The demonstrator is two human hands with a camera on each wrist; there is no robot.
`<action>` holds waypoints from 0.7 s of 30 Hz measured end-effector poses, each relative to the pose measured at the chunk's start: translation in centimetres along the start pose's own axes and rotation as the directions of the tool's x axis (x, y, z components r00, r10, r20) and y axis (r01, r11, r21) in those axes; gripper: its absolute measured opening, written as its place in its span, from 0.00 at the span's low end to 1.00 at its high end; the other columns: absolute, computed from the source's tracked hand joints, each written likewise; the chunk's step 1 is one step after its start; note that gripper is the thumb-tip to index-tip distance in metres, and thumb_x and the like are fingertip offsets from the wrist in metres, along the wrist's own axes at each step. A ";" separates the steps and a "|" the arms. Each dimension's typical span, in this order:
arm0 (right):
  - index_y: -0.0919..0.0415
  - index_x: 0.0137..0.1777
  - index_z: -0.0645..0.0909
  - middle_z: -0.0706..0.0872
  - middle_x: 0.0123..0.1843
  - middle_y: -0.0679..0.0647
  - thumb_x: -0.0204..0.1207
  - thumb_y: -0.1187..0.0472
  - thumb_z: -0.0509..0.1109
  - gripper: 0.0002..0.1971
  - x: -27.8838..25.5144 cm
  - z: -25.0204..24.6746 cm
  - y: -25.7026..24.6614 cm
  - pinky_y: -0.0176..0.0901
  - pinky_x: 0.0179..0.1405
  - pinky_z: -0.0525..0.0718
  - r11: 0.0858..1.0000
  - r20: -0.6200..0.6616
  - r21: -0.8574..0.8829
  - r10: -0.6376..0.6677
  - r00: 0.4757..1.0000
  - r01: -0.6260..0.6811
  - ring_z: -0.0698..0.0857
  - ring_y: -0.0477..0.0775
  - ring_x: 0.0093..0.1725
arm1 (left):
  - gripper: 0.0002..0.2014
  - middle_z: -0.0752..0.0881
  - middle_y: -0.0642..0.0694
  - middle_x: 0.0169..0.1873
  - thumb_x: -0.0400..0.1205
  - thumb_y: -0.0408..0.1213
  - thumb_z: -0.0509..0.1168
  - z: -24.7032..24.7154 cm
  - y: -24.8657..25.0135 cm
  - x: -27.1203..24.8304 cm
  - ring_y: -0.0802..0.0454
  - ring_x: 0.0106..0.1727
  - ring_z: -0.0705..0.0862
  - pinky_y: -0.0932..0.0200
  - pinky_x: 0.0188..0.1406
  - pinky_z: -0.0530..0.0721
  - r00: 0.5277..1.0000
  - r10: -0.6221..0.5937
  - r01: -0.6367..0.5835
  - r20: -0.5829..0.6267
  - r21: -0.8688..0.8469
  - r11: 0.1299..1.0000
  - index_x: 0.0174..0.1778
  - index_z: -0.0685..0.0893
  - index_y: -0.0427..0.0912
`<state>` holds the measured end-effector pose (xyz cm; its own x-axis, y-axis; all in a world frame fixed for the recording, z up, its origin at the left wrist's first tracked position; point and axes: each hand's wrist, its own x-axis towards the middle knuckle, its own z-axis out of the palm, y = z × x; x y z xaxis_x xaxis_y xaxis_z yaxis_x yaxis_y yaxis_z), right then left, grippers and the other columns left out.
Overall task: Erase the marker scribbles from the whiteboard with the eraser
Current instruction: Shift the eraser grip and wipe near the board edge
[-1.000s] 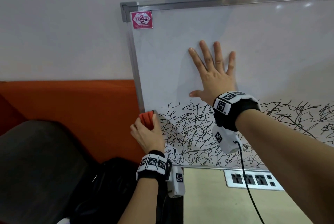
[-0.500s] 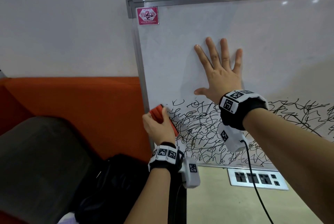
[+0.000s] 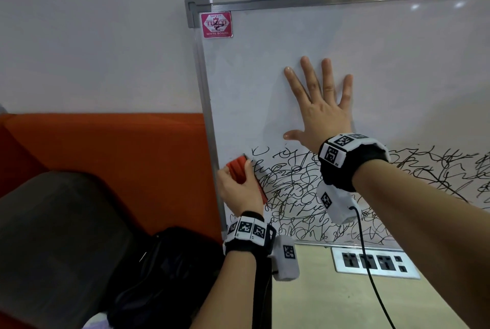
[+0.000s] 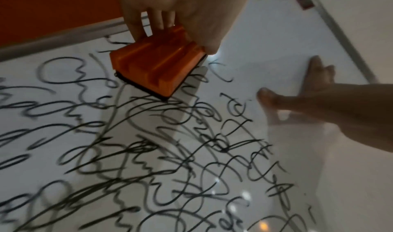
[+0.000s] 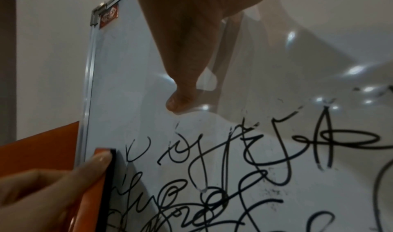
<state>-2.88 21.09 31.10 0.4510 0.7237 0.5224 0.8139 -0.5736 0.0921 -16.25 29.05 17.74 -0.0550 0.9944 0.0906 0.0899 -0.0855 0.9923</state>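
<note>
The whiteboard (image 3: 265, 68) leans upright against the wall; its upper part is wiped, its lower part is covered with black scribbles (image 3: 291, 196). My left hand (image 3: 236, 188) grips the orange eraser (image 3: 238, 169) and holds its black felt flat on the board near the left frame, at the top left edge of the scribbles (image 4: 149, 151). In the left wrist view the eraser (image 4: 157, 62) lies under my fingers (image 4: 157, 18). My right hand (image 3: 320, 105) lies flat with spread fingers on the clean area above the scribbles; its thumb (image 5: 180, 99) touches the board.
An orange sofa back (image 3: 106, 148) stands left of the board, with a grey cushion (image 3: 53, 235) and a black bag (image 3: 169, 270) below. A socket strip (image 3: 371, 262) lies in the wooden tabletop (image 3: 331, 302) under the board. A black cable (image 3: 371, 275) hangs from my right wrist.
My left hand has slid the eraser from the left frame slightly rightward onto the scribbles' edge. The right hand has stayed flat on the board. The head view has shifted a little.
</note>
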 end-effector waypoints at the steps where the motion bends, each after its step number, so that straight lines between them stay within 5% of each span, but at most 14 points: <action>1: 0.43 0.85 0.28 0.28 0.87 0.47 0.61 0.35 0.81 0.70 0.0 0.0 0.0 0.78 0.80 0.39 1.000 0.002 0.000 0.001 1.000 -0.001 0.29 0.61 0.85 | 0.18 0.83 0.49 0.48 0.78 0.51 0.76 0.3 0.7 0.0 0.47 0.50 0.85 0.52 0.48 0.86 1.000 0.018 -0.018 -0.002 -0.019 1.000 0.52 0.78 0.44; 7: 0.43 0.85 0.27 0.28 0.87 0.47 0.60 0.33 0.81 0.70 0.0 -0.1 -0.1 0.78 0.80 0.40 1.000 0.009 -0.012 0.004 1.000 -0.004 0.29 0.62 0.85 | 0.22 0.78 0.49 0.51 0.78 0.48 0.76 0.2 0.2 -0.9 0.49 0.52 0.80 0.56 0.48 0.80 0.997 0.070 -0.070 0.009 0.006 0.998 0.58 0.78 0.39; 11: 0.43 0.85 0.28 0.29 0.87 0.47 0.59 0.33 0.81 0.70 0.0 0.1 0.0 0.79 0.80 0.41 1.000 -0.005 -0.017 0.005 1.000 -0.005 0.30 0.62 0.85 | 0.22 0.81 0.47 0.53 0.77 0.48 0.77 0.0 0.2 -0.2 0.53 0.54 0.75 0.57 0.47 0.75 0.975 0.218 -0.220 0.039 0.076 0.972 0.57 0.79 0.39; 15: 0.43 0.85 0.28 0.29 0.87 0.48 0.60 0.34 0.81 0.70 0.0 0.0 -0.1 0.78 0.80 0.39 1.000 -0.005 -0.014 0.003 1.000 -0.003 0.30 0.62 0.85 | 0.22 0.80 0.46 0.54 0.77 0.51 0.76 -0.5 0.2 -0.6 0.47 0.57 0.77 0.62 0.44 0.69 0.962 0.252 -0.267 0.109 0.165 0.949 0.55 0.76 0.41; 18: 0.43 0.85 0.28 0.28 0.87 0.48 0.61 0.35 0.81 0.70 0.0 0.0 -0.1 0.78 0.80 0.39 1.000 -0.004 -0.006 0.000 1.000 0.000 0.29 0.62 0.85 | 0.23 0.82 0.44 0.56 0.77 0.49 0.76 -0.4 0.5 -0.6 0.46 0.58 0.76 0.71 0.44 0.62 0.936 0.318 -0.341 0.149 0.169 0.925 0.57 0.78 0.37; 21: 0.43 0.85 0.28 0.28 0.87 0.48 0.61 0.35 0.81 0.70 0.0 0.0 0.0 0.78 0.80 0.39 1.000 -0.005 -0.008 -0.001 1.000 0.001 0.29 0.61 0.85 | 0.25 0.81 0.43 0.57 0.78 0.50 0.76 0.1 0.8 -0.6 0.47 0.57 0.75 0.68 0.46 0.63 0.896 0.392 -0.431 0.209 0.191 0.882 0.61 0.79 0.36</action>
<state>-2.90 21.08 31.04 0.4483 0.7226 0.5262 0.8114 -0.5760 0.0997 -16.07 28.39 18.50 0.1936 0.8703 0.4528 0.2926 -0.4918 0.8201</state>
